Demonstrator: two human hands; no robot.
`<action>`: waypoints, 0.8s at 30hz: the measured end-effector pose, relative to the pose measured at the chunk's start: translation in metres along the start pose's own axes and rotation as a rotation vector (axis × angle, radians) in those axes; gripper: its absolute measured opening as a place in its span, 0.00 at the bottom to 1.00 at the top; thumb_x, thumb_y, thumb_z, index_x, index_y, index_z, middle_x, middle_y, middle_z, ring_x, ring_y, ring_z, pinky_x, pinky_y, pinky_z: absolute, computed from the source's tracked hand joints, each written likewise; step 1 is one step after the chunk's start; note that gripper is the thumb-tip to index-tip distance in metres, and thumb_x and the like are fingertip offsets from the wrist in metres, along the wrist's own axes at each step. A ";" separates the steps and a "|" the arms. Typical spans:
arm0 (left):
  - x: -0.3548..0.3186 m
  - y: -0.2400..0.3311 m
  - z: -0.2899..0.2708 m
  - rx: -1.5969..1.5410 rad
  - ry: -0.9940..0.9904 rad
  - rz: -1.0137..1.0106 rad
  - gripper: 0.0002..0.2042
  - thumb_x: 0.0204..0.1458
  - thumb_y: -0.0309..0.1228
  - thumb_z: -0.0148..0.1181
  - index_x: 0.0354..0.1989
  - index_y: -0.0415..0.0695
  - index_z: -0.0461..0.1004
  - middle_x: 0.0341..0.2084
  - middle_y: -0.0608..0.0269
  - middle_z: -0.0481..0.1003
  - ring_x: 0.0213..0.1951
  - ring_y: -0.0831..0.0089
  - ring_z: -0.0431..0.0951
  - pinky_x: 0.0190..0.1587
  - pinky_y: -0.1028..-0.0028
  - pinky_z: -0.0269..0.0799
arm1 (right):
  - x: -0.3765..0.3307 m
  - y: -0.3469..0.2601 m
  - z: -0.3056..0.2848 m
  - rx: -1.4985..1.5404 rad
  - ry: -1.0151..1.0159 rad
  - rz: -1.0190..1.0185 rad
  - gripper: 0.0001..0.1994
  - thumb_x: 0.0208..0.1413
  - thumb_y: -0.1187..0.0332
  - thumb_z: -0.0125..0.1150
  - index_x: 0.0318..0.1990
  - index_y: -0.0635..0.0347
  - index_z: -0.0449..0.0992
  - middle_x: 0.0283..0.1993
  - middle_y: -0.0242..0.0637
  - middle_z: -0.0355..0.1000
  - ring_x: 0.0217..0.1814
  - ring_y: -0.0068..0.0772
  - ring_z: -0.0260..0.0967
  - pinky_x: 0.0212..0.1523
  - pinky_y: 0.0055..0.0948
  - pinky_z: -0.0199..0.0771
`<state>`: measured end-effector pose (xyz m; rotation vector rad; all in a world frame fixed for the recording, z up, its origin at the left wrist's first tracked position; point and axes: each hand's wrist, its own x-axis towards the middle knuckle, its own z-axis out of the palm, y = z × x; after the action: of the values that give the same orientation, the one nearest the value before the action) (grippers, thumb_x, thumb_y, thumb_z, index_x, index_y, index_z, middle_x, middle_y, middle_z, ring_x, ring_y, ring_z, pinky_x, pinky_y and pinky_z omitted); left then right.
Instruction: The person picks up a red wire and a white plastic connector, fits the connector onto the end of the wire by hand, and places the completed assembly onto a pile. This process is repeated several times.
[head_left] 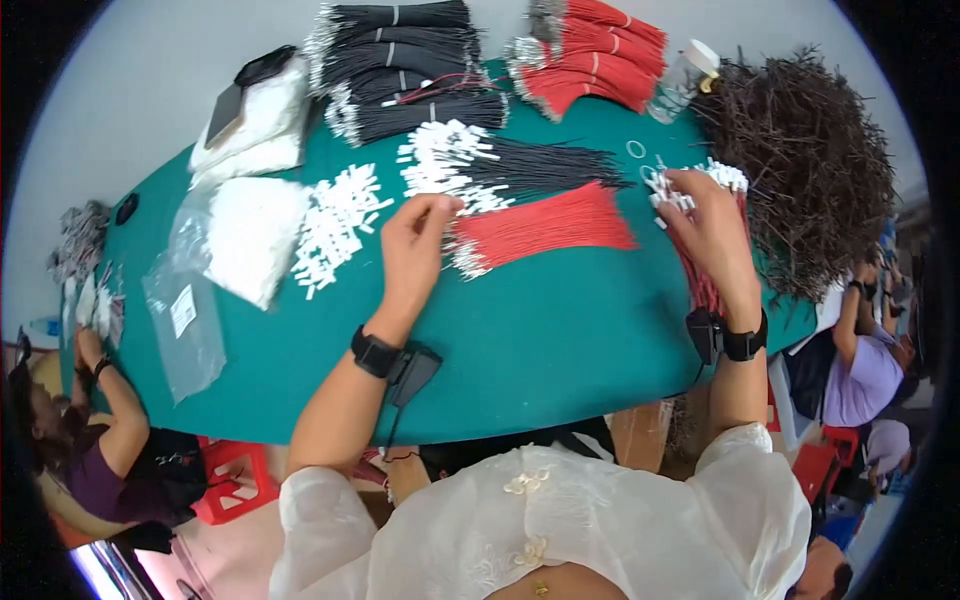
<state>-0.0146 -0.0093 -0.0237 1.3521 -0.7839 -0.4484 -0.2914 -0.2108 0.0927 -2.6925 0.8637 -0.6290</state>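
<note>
My left hand (pixel 415 250) rests on the green table (pixel 540 330), its fingers pinching at the metal-tipped ends of a fanned bundle of red wires (pixel 550 228). My right hand (pixel 710 230) grips a bundle of red and black wires with white connectors (pixel 700 185), held upright near the table's right side. A bundle of black wires with white connectors (pixel 500 165) lies just beyond the red one. Both wrists wear black bands.
Loose white connectors (pixel 335 225) and plastic bags (pixel 240 235) lie left. Black wire bundles (pixel 410 65) and red bundles (pixel 590 50) sit at the back, beside a clear jar (pixel 685 80) and a dark tangled wire heap (pixel 810 170). Seated people are at left (pixel 100 450) and right (pixel 860 360).
</note>
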 end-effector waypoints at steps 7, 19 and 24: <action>0.003 0.000 0.001 0.077 -0.022 -0.071 0.09 0.64 0.29 0.58 0.42 0.36 0.79 0.39 0.62 0.82 0.43 0.77 0.79 0.48 0.76 0.73 | 0.061 -0.057 0.110 0.190 -0.082 -0.412 0.12 0.51 0.74 0.68 0.44 0.65 0.79 0.44 0.44 0.76 0.44 0.50 0.74 0.48 0.37 0.75; 0.012 -0.007 -0.018 0.259 -0.009 -0.062 0.08 0.60 0.26 0.62 0.45 0.39 0.78 0.36 0.66 0.79 0.36 0.80 0.76 0.41 0.76 0.72 | 0.061 -0.057 0.148 0.466 -0.055 -0.414 0.10 0.49 0.74 0.70 0.40 0.65 0.79 0.35 0.40 0.72 0.41 0.42 0.70 0.44 0.36 0.73; 0.014 -0.013 -0.017 0.358 -0.002 0.017 0.09 0.56 0.24 0.64 0.45 0.39 0.78 0.33 0.67 0.76 0.31 0.81 0.74 0.35 0.77 0.71 | 0.058 -0.056 0.152 0.435 -0.043 -0.456 0.10 0.50 0.74 0.70 0.39 0.65 0.79 0.34 0.40 0.72 0.40 0.41 0.69 0.42 0.35 0.71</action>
<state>0.0094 -0.0096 -0.0331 1.6750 -0.9060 -0.3044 -0.1499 -0.1856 -0.0024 -2.4826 0.0689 -0.7434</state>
